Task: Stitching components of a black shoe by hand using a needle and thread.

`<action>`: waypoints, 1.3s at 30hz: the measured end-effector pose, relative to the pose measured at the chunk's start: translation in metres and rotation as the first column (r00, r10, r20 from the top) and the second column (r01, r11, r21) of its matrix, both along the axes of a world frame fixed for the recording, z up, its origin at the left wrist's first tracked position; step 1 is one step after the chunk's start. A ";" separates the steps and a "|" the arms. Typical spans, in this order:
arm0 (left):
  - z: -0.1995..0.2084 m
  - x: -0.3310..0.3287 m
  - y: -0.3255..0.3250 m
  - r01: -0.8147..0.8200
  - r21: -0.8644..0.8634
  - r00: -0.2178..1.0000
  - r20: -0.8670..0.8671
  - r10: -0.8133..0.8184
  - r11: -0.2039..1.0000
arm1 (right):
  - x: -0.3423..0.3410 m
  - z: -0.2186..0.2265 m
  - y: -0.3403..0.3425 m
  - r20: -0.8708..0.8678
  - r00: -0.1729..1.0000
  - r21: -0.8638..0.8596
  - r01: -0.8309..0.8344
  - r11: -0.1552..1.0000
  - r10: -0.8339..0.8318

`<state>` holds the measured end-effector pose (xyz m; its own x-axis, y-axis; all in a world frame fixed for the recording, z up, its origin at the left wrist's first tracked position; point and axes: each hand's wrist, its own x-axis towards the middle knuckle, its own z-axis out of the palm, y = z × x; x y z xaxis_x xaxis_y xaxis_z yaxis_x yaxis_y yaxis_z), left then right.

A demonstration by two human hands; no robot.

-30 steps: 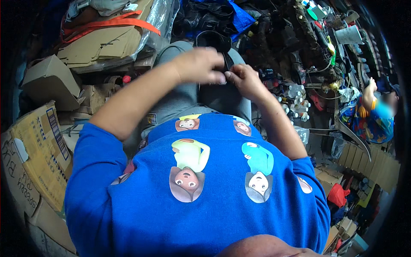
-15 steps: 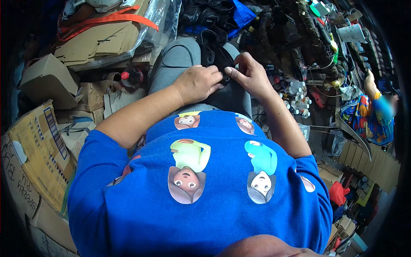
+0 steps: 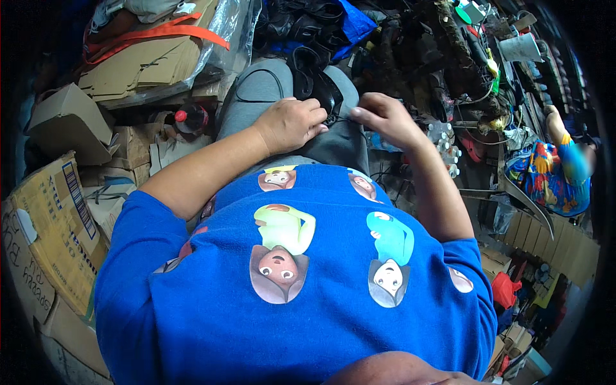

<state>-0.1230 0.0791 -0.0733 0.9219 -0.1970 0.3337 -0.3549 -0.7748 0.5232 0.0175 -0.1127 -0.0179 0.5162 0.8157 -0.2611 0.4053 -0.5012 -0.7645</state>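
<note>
black shoe: we find the shoe on the lap, over the grey trousers, at 12 o'clock from the shirt; clock below is centred on it.
snag risk: the black cord loops over the left thigh toward 9 o'clock; we judge a hard pull could catch it or drag the shoe askew.
slip risk: the lap slopes and gives; if the left hand eased off, we think the shoe could roll.
strand: a thin dark line seems to run between the hands; too fine for us to be sure.
left hand: the left hand sits at 7 o'clock, back up, forearm from 8; fingers curled narrow at the shoe's near end, grip hidden, cannot tell.
right hand: the right hand is at 4 o'clock, forearm from 5; thumb and index narrow, contents unclear to us.
</note>
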 end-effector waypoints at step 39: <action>0.010 0.098 0.048 0.194 -0.527 0.656 -0.558 -0.509 0.828 | -0.035 0.027 0.019 0.290 0.957 -0.226 0.069 0.972 0.000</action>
